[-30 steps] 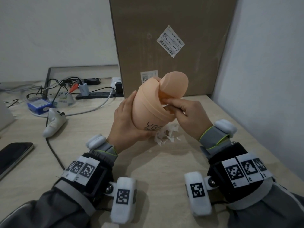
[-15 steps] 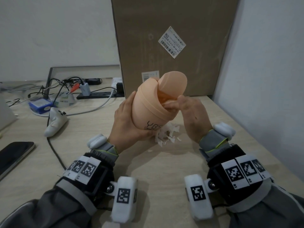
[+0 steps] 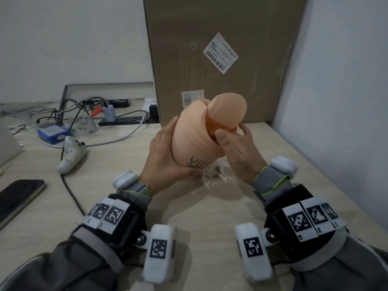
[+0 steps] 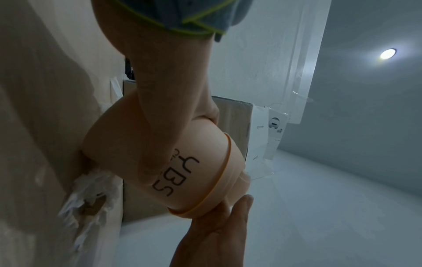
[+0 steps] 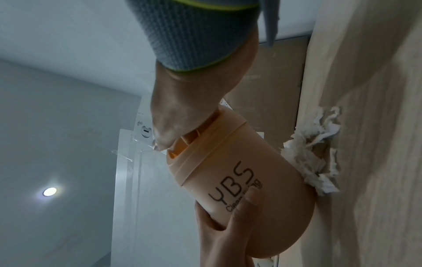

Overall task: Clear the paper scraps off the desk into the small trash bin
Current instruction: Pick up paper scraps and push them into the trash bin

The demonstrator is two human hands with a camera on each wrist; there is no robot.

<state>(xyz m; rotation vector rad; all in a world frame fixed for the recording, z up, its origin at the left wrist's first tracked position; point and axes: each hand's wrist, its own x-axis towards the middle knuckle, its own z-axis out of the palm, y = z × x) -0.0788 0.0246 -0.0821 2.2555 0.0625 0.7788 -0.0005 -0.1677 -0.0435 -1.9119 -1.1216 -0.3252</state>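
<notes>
A small peach trash bin (image 3: 193, 139) marked "YBS" is held tilted above the desk, its swing lid (image 3: 228, 108) tipped back. My left hand (image 3: 165, 156) grips the bin's body from the left, the thumb across the lettering (image 5: 248, 196). My right hand (image 3: 235, 148) is at the bin's mouth with the fingers loosely spread, the thumb by the rim; nothing shows between them. A heap of torn white paper scraps (image 3: 214, 175) lies on the desk just under the bin's base, also seen in the wrist views (image 4: 86, 198) (image 5: 315, 159).
A tall cardboard box (image 3: 220, 59) stands right behind the bin, and a wall (image 3: 346, 101) runs along the desk's right side. To the left lie a white controller (image 3: 71, 156), a black cable (image 3: 69, 185), a phone (image 3: 19, 198) and a small blue box (image 3: 52, 133).
My right hand was pinched at the bin's mouth a second ago; its fingers have now spread apart there. The left hand keeps the bin tilted in the same place.
</notes>
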